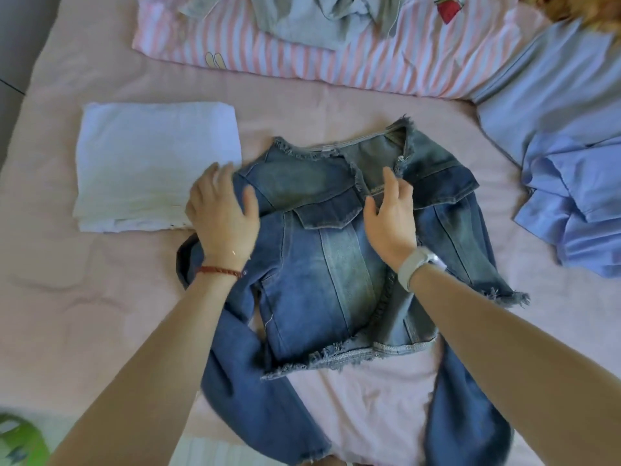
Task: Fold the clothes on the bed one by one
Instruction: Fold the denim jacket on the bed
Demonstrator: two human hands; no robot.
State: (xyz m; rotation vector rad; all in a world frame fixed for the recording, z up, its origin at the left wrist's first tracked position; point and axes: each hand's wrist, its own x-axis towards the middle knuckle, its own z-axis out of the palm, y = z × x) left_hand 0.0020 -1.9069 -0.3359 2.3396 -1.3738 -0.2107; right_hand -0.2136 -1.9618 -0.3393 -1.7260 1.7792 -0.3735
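Two hands worked a denim jacket (322, 264) that lay front-up at the middle of the bed (84, 297), collar away from the person and frayed hem toward them. The left hand (223, 213) rested flat on the jacket's left shoulder, fingers straight and spread, its fingertips reaching the edge of a folded white cloth (154, 166) just beside the jacket. The right hand (391, 213) lay on the chest near the front opening, fingers relaxed and spread, thumb apart; neither grip pinched any fabric. Both sleeves trailed down toward the person, one on each side, and the right front panel lay slightly open, its frayed edge showing.

Denim of this kind was judged fairly heavy and stiff for a garment: it should hold a crease once pressed, resist bunching, and not slip on the bed cover. Thick seams, pocket flaps and the collar would probably make bulky ridges, so folds were best placed along the flat panels. Good places to take hold appeared to be the shoulder seams and the sleeve cuffs; the frayed hem looked loose and likelier to shed threads if pulled.

Other clothes lay well apart: blue garments (564, 169) at the right, and a grey one (302, 18) on a pink striped pillow (336, 58) at the far end.
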